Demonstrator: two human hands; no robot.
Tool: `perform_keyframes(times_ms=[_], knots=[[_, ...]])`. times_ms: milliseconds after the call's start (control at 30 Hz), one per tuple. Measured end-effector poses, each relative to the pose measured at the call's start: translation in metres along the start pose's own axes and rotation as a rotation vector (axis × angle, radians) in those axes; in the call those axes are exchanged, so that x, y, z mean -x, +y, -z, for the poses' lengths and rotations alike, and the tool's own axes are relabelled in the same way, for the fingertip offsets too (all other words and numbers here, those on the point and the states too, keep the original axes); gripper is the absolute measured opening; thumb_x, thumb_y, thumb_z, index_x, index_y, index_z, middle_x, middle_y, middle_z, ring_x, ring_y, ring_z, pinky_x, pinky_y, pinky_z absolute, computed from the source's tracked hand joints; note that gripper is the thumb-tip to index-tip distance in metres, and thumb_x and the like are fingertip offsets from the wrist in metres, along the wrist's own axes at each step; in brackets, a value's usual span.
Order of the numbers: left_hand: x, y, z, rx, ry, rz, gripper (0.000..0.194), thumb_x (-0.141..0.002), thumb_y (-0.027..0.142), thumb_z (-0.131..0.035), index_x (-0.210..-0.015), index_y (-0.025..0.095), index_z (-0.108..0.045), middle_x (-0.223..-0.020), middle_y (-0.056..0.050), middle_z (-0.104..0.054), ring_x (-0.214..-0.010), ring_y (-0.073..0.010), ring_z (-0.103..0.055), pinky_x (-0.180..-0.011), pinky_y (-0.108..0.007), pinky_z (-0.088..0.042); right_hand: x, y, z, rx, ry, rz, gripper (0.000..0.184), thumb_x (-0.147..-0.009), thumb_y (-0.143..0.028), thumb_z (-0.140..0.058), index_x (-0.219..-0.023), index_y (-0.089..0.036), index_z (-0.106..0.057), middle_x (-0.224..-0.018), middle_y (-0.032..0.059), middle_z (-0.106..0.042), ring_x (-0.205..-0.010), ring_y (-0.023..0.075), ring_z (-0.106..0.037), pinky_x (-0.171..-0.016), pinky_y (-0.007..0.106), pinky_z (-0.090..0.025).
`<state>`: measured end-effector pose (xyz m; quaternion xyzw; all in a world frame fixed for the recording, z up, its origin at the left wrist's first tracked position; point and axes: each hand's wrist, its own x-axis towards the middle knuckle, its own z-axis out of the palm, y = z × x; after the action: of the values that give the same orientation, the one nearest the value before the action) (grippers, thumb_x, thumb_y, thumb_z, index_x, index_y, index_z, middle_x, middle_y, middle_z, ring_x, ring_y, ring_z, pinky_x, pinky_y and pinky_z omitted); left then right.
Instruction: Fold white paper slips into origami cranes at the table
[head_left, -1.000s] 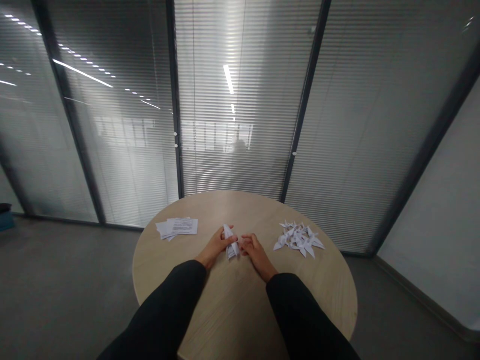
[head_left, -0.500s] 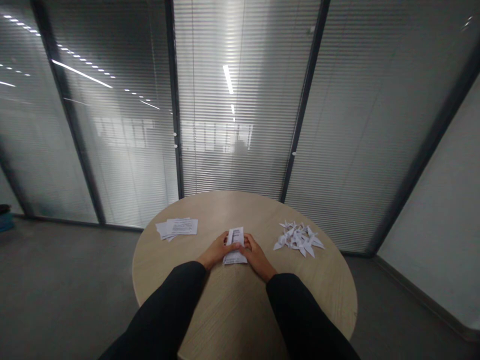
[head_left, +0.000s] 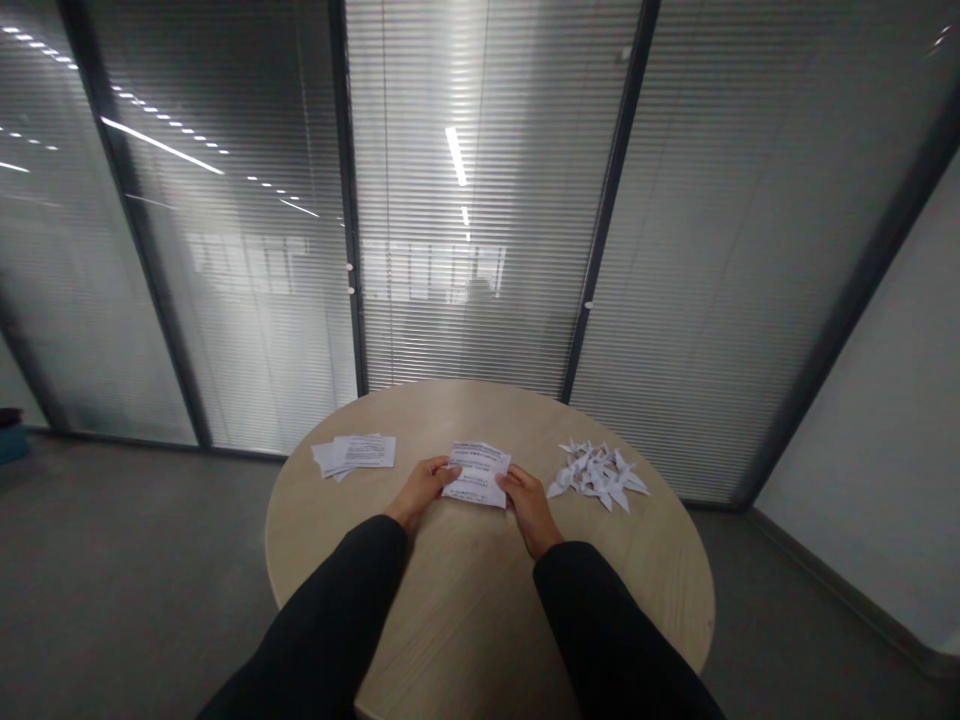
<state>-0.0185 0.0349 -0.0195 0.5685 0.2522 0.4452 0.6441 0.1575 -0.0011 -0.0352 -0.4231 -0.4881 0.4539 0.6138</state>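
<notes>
A creased sheet of printed paper [head_left: 477, 474] is spread between my two hands above the middle of the round table. My left hand [head_left: 421, 490] pinches its left edge, thumb on top. At the right edge, my right hand [head_left: 528, 503] grips the paper the same way, fingers hidden beneath. Lines of dark print face up on the sheet. To the right of my right hand lies a pile of folded white paper cranes [head_left: 598, 476]. Beyond my left hand, several flat printed sheets [head_left: 364, 452] lie in a loose, overlapping stack.
The round wooden table [head_left: 465, 620] has its far edge close to a glass partition with blinds [head_left: 465, 330]. A white wall [head_left: 885, 430] stands to the right. A blue object [head_left: 12, 440] sits on the floor at the far left.
The paper was folded into a narrow strip between my hands. Now it is opened out wide, and my hands have moved apart to its left and right edges.
</notes>
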Motion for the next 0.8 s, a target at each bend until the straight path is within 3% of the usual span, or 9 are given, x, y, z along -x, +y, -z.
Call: perform_keyframes(times_ms=[133,300,400,500,567,667,800], knots=[[0.0,0.003,-0.001,0.108,0.017,0.062,0.031,-0.067,0.026,-0.071,-0.091,0.008,-0.066,-0.085,-0.013,-0.07,-0.074,-0.021,-0.066,-0.072,-0.032,-0.05,0.002,-0.005,-0.001,-0.033,0.004,-0.006,0.026,-0.066,-0.035,-0.062,-0.085,-0.018,-0.064,-0.089,0.0072,-0.07,-0.076,0.0238,-0.065,-0.065,0.033,-0.051],[0.001,0.009,-0.003,0.122,0.122,0.133,0.019,-0.072,0.014,-0.06,-0.09,0.012,-0.063,-0.079,-0.008,-0.069,-0.073,-0.0178,-0.065,-0.068,-0.03,-0.053,0.001,-0.005,0.001,-0.029,0.022,-0.032,0.029,-0.067,-0.03,-0.057,-0.091,-0.018,-0.067,-0.086,0.0057,-0.069,-0.072,0.0212,-0.063,-0.054,0.027,-0.048],[0.003,0.013,-0.004,0.118,0.144,0.17,0.017,-0.077,0.02,-0.053,-0.088,0.011,-0.063,-0.074,-0.009,-0.068,-0.071,-0.0177,-0.065,-0.068,-0.029,-0.053,-0.001,-0.001,0.002,0.005,0.016,-0.003,0.028,-0.066,-0.027,-0.054,-0.087,-0.02,-0.07,-0.084,0.0049,-0.07,-0.074,0.0208,-0.063,-0.059,0.028,-0.049],[0.002,0.011,-0.004,0.135,0.157,0.22,0.029,-0.08,0.035,-0.05,-0.082,0.01,-0.063,-0.072,-0.01,-0.067,-0.066,-0.0179,-0.064,-0.063,-0.028,-0.051,-0.003,0.004,0.003,0.083,-0.005,0.055,0.027,-0.067,-0.026,-0.051,-0.082,-0.02,-0.072,-0.081,0.0046,-0.071,-0.078,0.022,-0.064,-0.067,0.031,-0.05],[0.001,0.007,-0.003,0.072,0.175,0.174,0.035,-0.075,0.046,-0.057,-0.077,0.01,-0.062,-0.068,-0.008,-0.065,-0.06,-0.0159,-0.061,-0.056,-0.025,-0.047,-0.003,0.005,0.003,0.136,-0.033,0.075,0.029,-0.069,-0.027,-0.049,-0.082,-0.019,-0.073,-0.08,0.0049,-0.071,-0.079,0.022,-0.064,-0.07,0.032,-0.049],[-0.002,-0.001,-0.001,-0.142,0.2,0.035,0.036,-0.055,0.038,-0.077,-0.074,0.012,-0.059,-0.057,0.002,-0.057,-0.049,-0.0096,-0.051,-0.046,-0.019,-0.035,-0.002,0.002,0.002,0.196,-0.069,0.111,0.031,-0.073,-0.029,-0.045,-0.078,-0.017,-0.072,-0.082,0.006,-0.07,-0.078,0.0208,-0.063,-0.069,0.03,-0.048],[-0.002,-0.006,-0.001,-0.344,0.182,-0.084,0.044,-0.054,0.035,-0.077,-0.089,0.015,-0.061,-0.049,0.008,-0.046,-0.045,-0.0076,-0.042,-0.046,-0.018,-0.026,0.002,-0.004,-0.003,0.311,-0.04,0.171,0.028,-0.075,-0.034,-0.05,-0.088,-0.018,-0.069,-0.084,0.0044,-0.069,-0.076,0.0192,-0.061,-0.066,0.028,-0.046]])
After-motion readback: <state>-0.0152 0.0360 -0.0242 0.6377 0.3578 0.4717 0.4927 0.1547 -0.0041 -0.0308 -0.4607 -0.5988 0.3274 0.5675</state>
